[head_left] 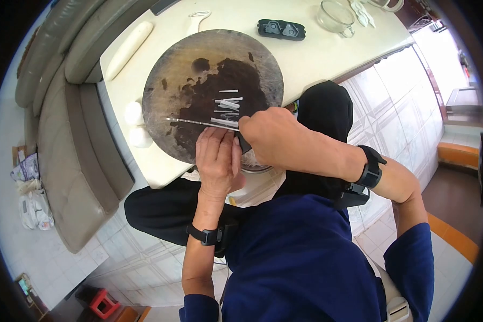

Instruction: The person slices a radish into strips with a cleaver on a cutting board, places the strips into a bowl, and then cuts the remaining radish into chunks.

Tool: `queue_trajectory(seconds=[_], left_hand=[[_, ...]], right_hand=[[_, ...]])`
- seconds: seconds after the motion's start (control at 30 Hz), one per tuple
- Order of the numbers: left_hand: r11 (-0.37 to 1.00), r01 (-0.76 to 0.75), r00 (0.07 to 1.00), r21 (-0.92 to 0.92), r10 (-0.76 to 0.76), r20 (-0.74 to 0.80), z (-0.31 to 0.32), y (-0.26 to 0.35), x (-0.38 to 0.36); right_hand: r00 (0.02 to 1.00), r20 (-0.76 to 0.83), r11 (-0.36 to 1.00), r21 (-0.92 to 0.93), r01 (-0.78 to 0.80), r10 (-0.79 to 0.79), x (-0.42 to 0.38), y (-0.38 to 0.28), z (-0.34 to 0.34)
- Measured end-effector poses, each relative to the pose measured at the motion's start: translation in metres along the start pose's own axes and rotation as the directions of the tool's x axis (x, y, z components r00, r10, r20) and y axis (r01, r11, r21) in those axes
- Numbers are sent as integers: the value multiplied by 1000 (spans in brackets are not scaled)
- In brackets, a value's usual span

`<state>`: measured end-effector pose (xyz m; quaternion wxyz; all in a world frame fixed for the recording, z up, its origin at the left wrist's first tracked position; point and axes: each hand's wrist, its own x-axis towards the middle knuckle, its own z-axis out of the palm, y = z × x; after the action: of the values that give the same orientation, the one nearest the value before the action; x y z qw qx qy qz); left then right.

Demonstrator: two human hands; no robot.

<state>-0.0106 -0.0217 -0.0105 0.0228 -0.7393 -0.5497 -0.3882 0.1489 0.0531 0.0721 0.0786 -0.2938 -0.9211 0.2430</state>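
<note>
A round wooden chopping board (214, 45), partly dark with wet patches, lies at the table's near edge. My right hand (265, 134) is closed round the handle of a knife (193, 122), whose thin blade points left across the board. Just below the blade my left hand (217, 155) rests with its fingers bent and pressed together at the board's near edge; what lies under the fingertips is hidden. Beyond the blade, several thin white strips (229, 102) are scattered on the dark wet part of the board.
On the table (316, 59) are a long white radish-like vegetable (129, 50), a peeler (198, 19), a black device (281, 29), a glass cup (335, 19) and two white round items (134, 114) left of the board. A grey sofa (70, 155) stands at the left.
</note>
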Motion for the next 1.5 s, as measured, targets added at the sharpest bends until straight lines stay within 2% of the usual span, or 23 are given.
queue_trajectory(seconds=[0.1, 0.23, 0.3, 0.5, 0.63, 0.7, 0.93, 1.13, 1.23, 1.3, 1.5], left_hand=[[1000, -28, 1000, 12, 28, -14, 0, -1, 0], [1000, -18, 1000, 20, 19, -13, 2, -1, -1], [1000, -8, 1000, 14, 8, -11, 1, -2, -2], [1000, -11, 1000, 25, 10, 12, -1, -3, -4], [999, -27, 999, -21, 27, 30, -7, -3, -3], [998, -40, 998, -41, 42, 41, -7, -5, -4], [999, -7, 999, -37, 8, 53, -6, -5, -8], [999, -1, 997, -42, 4, 79, -10, -2, -5], [999, -45, 998, -12, 45, 32, -10, -3, -5], [998, -41, 999, -53, 42, 25, -8, -6, -8], [999, -44, 999, -25, 44, -7, -6, -5, -7]], right_hand=[[996, -63, 998, -21, -64, 63, -4, 3, 5], [994, -2, 994, -16, -108, 108, -17, -3, -2], [999, -27, 1000, -10, -30, 29, -20, -2, 2], [999, -42, 1000, 18, 20, -19, -10, -5, 8], [999, -52, 1000, -10, 11, -12, 1, -4, 11], [993, -105, 998, -32, -56, 52, 0, -1, 10], [999, -39, 999, -28, -28, 27, -19, -9, 5], [998, -50, 998, -56, 33, -36, -9, -11, 11], [996, -77, 998, -24, 53, -55, -1, -8, 13], [993, -119, 1000, -13, -6, 4, -2, -5, 15], [997, 5, 994, -81, -79, 79, -14, -13, 4]])
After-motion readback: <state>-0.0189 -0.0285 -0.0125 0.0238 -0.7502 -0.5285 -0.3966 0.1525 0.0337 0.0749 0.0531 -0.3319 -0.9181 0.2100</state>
